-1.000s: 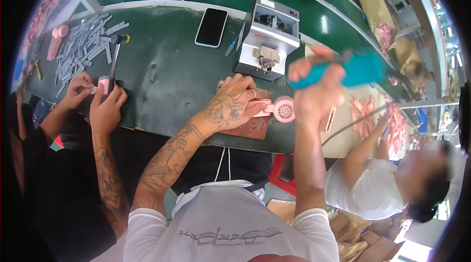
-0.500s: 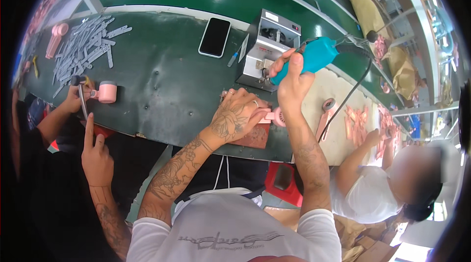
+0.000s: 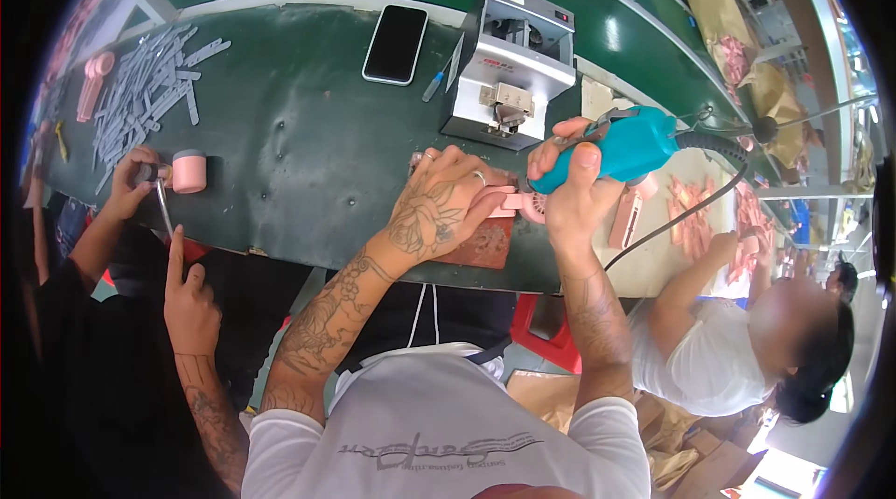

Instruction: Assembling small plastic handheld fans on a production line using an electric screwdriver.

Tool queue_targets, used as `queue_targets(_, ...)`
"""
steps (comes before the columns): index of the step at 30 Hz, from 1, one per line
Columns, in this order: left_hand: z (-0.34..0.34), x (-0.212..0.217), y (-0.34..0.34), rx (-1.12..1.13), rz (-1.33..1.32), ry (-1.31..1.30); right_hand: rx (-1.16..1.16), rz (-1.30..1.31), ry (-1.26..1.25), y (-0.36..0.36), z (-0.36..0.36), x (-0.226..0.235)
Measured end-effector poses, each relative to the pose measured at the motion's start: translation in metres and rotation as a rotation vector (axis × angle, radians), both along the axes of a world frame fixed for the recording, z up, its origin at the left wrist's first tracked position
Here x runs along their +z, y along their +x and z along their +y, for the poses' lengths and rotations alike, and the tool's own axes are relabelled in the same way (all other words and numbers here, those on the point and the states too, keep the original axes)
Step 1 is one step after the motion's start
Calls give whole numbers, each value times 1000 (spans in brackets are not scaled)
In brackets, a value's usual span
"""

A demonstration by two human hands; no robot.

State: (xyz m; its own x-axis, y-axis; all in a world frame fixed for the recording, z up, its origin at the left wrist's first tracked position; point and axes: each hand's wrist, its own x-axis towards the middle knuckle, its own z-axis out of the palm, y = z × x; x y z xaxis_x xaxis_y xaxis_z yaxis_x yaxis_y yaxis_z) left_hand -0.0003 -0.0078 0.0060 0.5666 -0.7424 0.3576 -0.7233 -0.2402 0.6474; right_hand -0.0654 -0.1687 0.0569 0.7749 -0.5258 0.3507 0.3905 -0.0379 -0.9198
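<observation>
My right hand (image 3: 581,196) is wrapped round a teal electric screwdriver (image 3: 627,149), which tilts down toward the left; its tip is hidden behind my fingers. Beneath it lies a pink handheld fan (image 3: 533,208) with a round slotted head. My left hand (image 3: 434,205) presses the fan's handle down on a reddish-brown block (image 3: 487,249), fingers closed over most of it. I cannot tell whether the screwdriver touches the fan. Just beyond my hands stands a silver-grey machine (image 3: 499,65) with a small metal fixture at its front.
A phone (image 3: 395,44) and a small blue-handled tool (image 3: 433,86) lie left of the machine. Farther left are a pile of grey strips (image 3: 149,93) and another person's hands with a pink cup-shaped part (image 3: 189,172). Several pink pieces (image 3: 691,210) lie at right, near another person. A black cable (image 3: 686,210) hangs there.
My right hand has drawn the screwdriver back from the machine's front to above the fan. My left hand still presses the fan on the block. The whole view has shifted slightly.
</observation>
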Motion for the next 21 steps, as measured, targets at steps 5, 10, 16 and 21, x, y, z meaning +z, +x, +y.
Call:
queue_targets(5,0,2,-2,-8,-6,-15,23,27,-59,2,1,-17)
queue_targets(10,-3,6,0,3,45,33,31,25,-132,4,1,-15)
queue_targets(16,-3,-2,-1,3,14,-7,-49,47,-110,3,-1,-12)
queue_targets(21,1,7,-2,13,46,14,-115,44,-36,25,3,15)
